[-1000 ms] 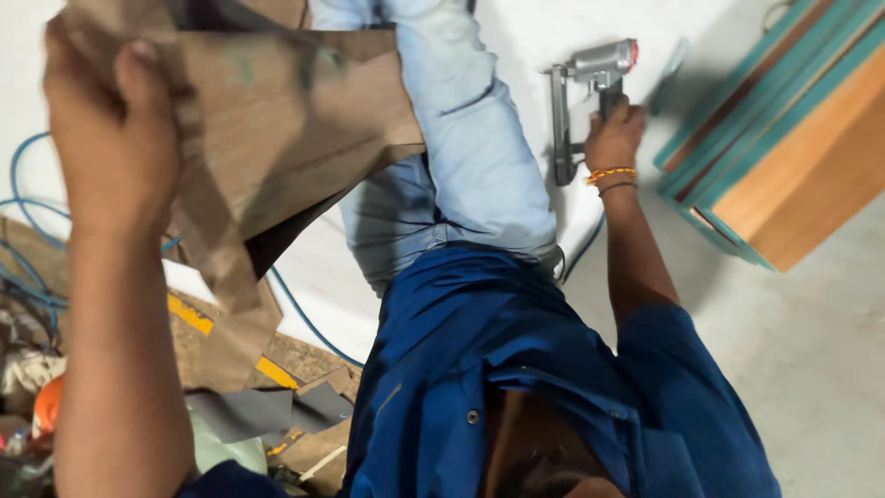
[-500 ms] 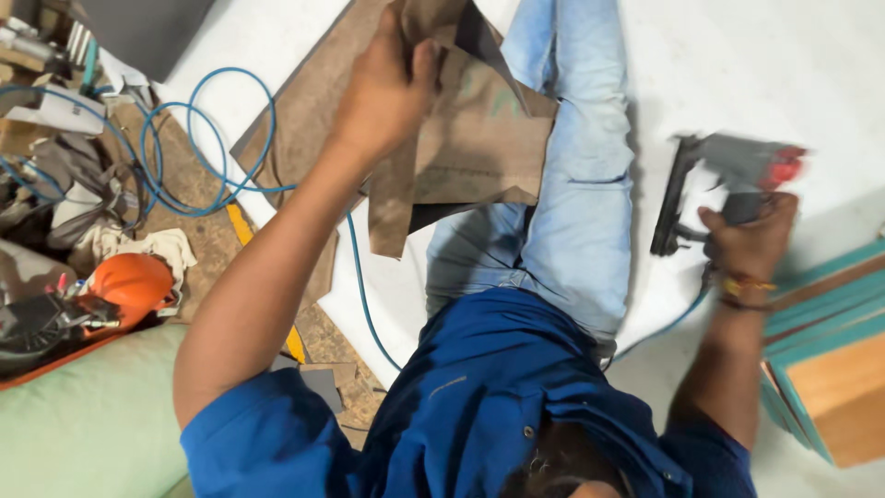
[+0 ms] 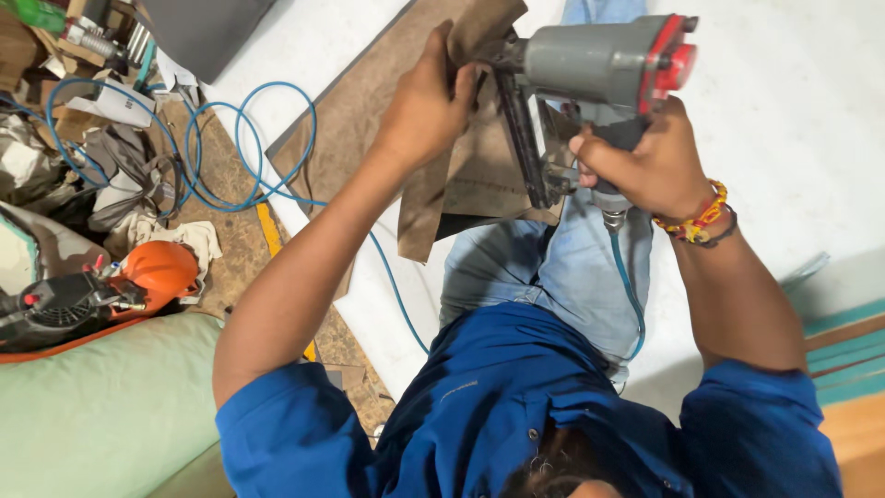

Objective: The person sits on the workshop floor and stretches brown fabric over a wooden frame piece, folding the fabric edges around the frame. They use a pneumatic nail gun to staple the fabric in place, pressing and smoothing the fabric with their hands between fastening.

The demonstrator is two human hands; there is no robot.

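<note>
My left hand (image 3: 426,109) grips a piece of brown cloth (image 3: 461,180), holding it up over my lap. My right hand (image 3: 636,161) is closed around the handle of a grey pneumatic staple gun (image 3: 590,69) with a red rear cap. The gun's long black magazine presses against the cloth right beside my left fingers. A blue air hose (image 3: 627,286) runs down from the gun's handle across my jeans.
A coiled blue hose (image 3: 221,148) lies on the floor at left among rags and scraps. An orange-and-black compressor (image 3: 101,286) sits beside a pale green cushion (image 3: 101,406). A dark panel (image 3: 207,28) lies top left; a teal-edged wooden piece (image 3: 853,369) is at right.
My right hand has lifted the staple gun from the right side up to the cloth. My left hand has kept hold of the cloth, which now meets the gun.
</note>
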